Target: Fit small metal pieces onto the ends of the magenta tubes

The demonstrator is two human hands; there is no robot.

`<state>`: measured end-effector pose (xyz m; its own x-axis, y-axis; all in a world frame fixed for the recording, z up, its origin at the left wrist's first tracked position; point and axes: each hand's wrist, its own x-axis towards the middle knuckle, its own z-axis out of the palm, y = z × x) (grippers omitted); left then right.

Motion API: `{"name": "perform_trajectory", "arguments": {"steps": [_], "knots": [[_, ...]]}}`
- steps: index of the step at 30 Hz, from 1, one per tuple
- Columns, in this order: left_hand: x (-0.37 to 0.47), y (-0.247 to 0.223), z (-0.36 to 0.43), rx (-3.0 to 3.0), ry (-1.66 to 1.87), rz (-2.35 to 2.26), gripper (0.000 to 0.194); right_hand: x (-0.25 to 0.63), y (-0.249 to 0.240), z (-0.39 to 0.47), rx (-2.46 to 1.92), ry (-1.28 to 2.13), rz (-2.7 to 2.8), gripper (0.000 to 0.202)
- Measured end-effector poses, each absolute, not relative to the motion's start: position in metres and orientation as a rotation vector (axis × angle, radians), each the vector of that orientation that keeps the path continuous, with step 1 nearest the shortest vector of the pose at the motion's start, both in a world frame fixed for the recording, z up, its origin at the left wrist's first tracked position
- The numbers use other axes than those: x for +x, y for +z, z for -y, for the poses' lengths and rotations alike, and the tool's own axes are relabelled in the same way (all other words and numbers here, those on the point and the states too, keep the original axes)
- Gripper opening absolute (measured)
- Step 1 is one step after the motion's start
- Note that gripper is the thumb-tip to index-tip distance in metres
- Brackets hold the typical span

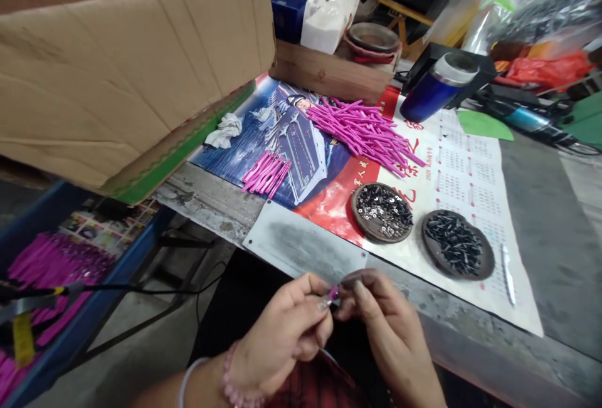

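My left hand [282, 329] is closed in a pinch on a small magenta piece [333, 294], of which only the end shows between the fingertips. Close against it, my right hand [392, 326] is also pinched shut; whatever its fingers hold is hidden. Both hands are just in front of the table edge, below a grey metal plate [301, 242]. Beyond the plate lie a small bundle of magenta pieces with metal tips [267, 173] and a large heap of magenta sticks [362, 132]. One round dish [355, 223] holds small rings and dark parts; another dish [486, 264] holds black pins.
A large cardboard box [141, 76] stands at the left. Below it, a blue-edged tray [126, 264] carries many magenta pieces. A blue tumbler [430, 91] leans at the back right, near a white pen [508, 275] on a calendar sheet [470, 207]. Crumpled tissue [226, 131] lies near the box.
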<state>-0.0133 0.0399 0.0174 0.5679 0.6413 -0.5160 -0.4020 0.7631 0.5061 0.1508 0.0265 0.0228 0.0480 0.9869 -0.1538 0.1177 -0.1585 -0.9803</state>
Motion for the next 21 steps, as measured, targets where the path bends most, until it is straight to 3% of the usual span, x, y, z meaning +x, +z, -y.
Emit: {"name": "perform_trajectory", "arguments": {"steps": [11,17,21], "knots": [[-0.024,0.018,-0.029,1.755,0.730,-1.135,0.014,0.156,0.030,-0.027,-1.432,1.006,1.546,0.026],[-0.021,0.015,-0.026,2.041,0.856,-1.191,0.013,0.154,0.031,-0.026,-1.430,0.714,1.728,0.018],[-0.021,0.015,-0.025,2.106,0.860,-1.174,0.015,0.153,0.029,-0.026,-1.444,0.710,1.732,0.020]]}}
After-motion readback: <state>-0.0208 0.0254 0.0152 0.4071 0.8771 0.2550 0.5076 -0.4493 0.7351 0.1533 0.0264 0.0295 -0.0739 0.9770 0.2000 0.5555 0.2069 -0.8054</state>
